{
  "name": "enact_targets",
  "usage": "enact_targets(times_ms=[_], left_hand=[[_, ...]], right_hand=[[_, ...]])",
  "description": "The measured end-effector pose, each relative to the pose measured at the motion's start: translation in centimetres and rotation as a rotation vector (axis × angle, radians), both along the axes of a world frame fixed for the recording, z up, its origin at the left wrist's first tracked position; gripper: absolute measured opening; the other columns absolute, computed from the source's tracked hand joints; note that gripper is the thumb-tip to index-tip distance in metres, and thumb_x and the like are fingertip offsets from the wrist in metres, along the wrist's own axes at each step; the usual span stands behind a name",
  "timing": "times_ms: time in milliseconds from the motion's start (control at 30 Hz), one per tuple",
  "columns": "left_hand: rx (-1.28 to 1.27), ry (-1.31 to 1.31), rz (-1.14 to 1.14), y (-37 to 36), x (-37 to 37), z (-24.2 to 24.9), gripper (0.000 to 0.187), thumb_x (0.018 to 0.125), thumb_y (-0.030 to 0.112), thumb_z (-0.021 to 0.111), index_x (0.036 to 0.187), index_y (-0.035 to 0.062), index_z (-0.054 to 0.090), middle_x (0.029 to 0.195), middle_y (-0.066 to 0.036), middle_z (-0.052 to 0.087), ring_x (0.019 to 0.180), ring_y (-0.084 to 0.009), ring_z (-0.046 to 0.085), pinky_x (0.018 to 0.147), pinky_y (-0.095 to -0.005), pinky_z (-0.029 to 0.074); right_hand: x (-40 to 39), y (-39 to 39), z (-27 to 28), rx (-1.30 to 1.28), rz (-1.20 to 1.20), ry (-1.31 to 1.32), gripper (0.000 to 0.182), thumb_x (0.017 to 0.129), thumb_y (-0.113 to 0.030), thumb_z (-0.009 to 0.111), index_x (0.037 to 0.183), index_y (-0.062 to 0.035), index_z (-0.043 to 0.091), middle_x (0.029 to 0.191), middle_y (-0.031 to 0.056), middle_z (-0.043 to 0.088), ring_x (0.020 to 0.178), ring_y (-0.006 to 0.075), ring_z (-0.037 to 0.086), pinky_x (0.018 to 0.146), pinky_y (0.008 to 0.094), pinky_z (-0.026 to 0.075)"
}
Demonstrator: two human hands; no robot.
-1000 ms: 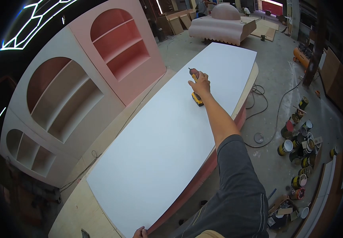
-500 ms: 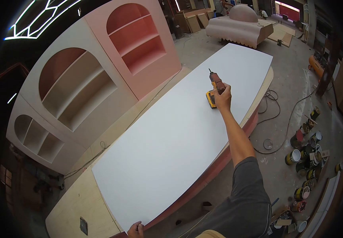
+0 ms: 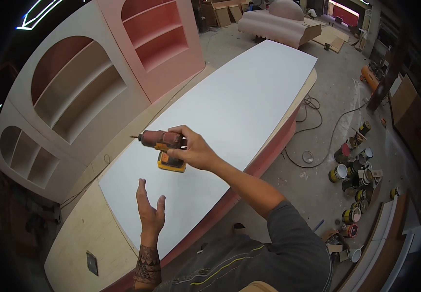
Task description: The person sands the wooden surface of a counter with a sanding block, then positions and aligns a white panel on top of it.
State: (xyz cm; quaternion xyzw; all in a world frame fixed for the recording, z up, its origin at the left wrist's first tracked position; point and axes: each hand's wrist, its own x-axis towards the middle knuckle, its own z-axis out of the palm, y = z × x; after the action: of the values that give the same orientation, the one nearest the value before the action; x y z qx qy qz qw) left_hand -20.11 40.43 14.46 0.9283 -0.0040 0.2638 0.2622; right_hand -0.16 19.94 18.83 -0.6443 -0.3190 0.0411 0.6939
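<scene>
A cordless drill with a yellow battery is in my right hand, held above the white sheet, its bit pointing left. Below it, my left hand is raised over the sheet's near end, fingers and thumb spread, holding nothing. The white sheet lies on a long curved table, whose bare wooden end shows at the lower left. A small dark rectangular object rests on that wooden end.
Arched shelf units, one pale and one pink, stand at the left. Paint cans and a looped cable are on the floor at the right. An orange compressor stands farther back.
My right hand has brought the drill left and nearer over the sheet, turning its bit leftward. My left hand has risen from the sheet's near edge and spread its fingers. The view has shifted.
</scene>
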Motion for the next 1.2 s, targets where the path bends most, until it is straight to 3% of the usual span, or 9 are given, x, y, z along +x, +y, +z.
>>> enact_targets(times_ms=[100,167,433,600,767,900,1000,1033,1200], left_hand=[[-0.071,-0.102,0.094,2.6,-0.4,0.1,0.096,0.097,0.007,0.076,0.171,-0.0010,0.016,0.160,-0.029,0.044,0.142,-0.0422,0.054,0.116,-0.0489,0.049],[-0.677,-0.020,0.081,3.7,-2.5,1.5,0.090,0.097,0.011,0.077,0.168,-0.0003,0.022,0.152,-0.026,0.050,0.135,-0.0388,0.059,0.112,-0.0475,0.051],[-0.495,-0.336,0.542,18.7,-15.6,-2.7,0.062,0.093,0.008,0.072,0.147,0.0001,0.041,0.120,-0.017,0.067,0.106,-0.0302,0.070,0.091,-0.0427,0.058],[-0.628,-0.367,0.776,28.2,-25.7,-6.9,0.050,0.096,-0.001,0.064,0.143,0.0029,0.045,0.115,-0.008,0.064,0.100,-0.0154,0.068,0.092,-0.0325,0.057],[-0.549,-0.418,0.935,34.1,-30.8,-12.4,0.037,0.098,0.001,0.063,0.133,0.0016,0.052,0.111,-0.007,0.065,0.096,-0.0148,0.067,0.087,-0.0319,0.057],[-0.514,-0.449,0.908,35.5,-31.1,-14.9,0.040,0.097,0.001,0.063,0.135,-0.0016,0.051,0.110,-0.008,0.067,0.098,-0.0181,0.068,0.090,-0.0336,0.055],[-0.893,-0.390,0.910,35.3,-30.6,-14.9,0.044,0.099,0.003,0.062,0.140,-0.0055,0.050,0.119,-0.012,0.066,0.107,-0.0231,0.066,0.102,-0.0387,0.053],[-0.597,-0.488,0.943,36.4,-30.3,-16.8,0.042,0.099,0.004,0.061,0.139,-0.0059,0.050,0.121,-0.014,0.066,0.108,-0.0239,0.067,0.102,-0.0392,0.053],[-0.685,-0.393,0.983,35.6,-30.2,-15.3,0.037,0.100,0.004,0.059,0.135,-0.0038,0.050,0.116,-0.011,0.064,0.104,-0.0248,0.066,0.098,-0.0390,0.055]], right_hand=[[-6.6,6.9,1.8,-0.035,0.256,0.029,0.062,0.095,-0.014,0.082,0.147,-0.0008,0.050,0.132,0.0143,0.067,0.123,0.0234,0.068,0.102,0.0404,0.058],[-10.9,11.6,2.3,-0.005,0.372,0.070,0.064,0.095,-0.011,0.082,0.149,-0.0008,0.049,0.137,0.0156,0.064,0.126,0.0255,0.068,0.105,0.0400,0.058],[-25.4,26.8,1.7,0.063,0.609,0.113,0.067,0.096,-0.021,0.084,0.149,0.0052,0.052,0.133,0.0217,0.070,0.122,0.0336,0.073,0.103,0.0436,0.060],[-23.7,22.5,-2.7,-0.608,0.676,0.140,0.054,0.103,-0.035,0.076,0.141,0.0011,0.064,0.124,0.0211,0.076,0.121,0.0304,0.074,0.105,0.0412,0.056],[-21.8,9.3,-12.7,-0.926,0.267,0.551,0.046,0.103,-0.041,0.074,0.109,0.0052,0.073,0.099,0.0143,0.079,0.083,0.0162,0.071,0.076,0.0315,0.055],[-21.5,2.0,-16.5,-0.883,-0.088,0.723,0.049,0.100,-0.040,0.077,0.116,0.0057,0.068,0.092,0.0138,0.076,0.076,0.0148,0.067,0.069,0.0308,0.054],[-19.2,-2.5,-19.6,-0.690,-0.660,0.713,0.057,0.102,-0.036,0.077,0.136,0.0045,0.054,0.110,0.0177,0.071,0.087,0.0204,0.072,0.072,0.0334,0.061],[-17.7,-3.5,-20.6,-0.616,-0.773,0.683,0.061,0.102,-0.036,0.076,0.140,0.0052,0.050,0.114,0.0185,0.068,0.089,0.0219,0.072,0.074,0.0347,0.062],[-10.9,-4.6,-22.9,-0.237,-0.915,0.817,0.056,0.102,-0.032,0.076,0.137,0.0076,0.057,0.110,0.0169,0.066,0.092,0.0254,0.071,0.080,0.0397,0.066]])
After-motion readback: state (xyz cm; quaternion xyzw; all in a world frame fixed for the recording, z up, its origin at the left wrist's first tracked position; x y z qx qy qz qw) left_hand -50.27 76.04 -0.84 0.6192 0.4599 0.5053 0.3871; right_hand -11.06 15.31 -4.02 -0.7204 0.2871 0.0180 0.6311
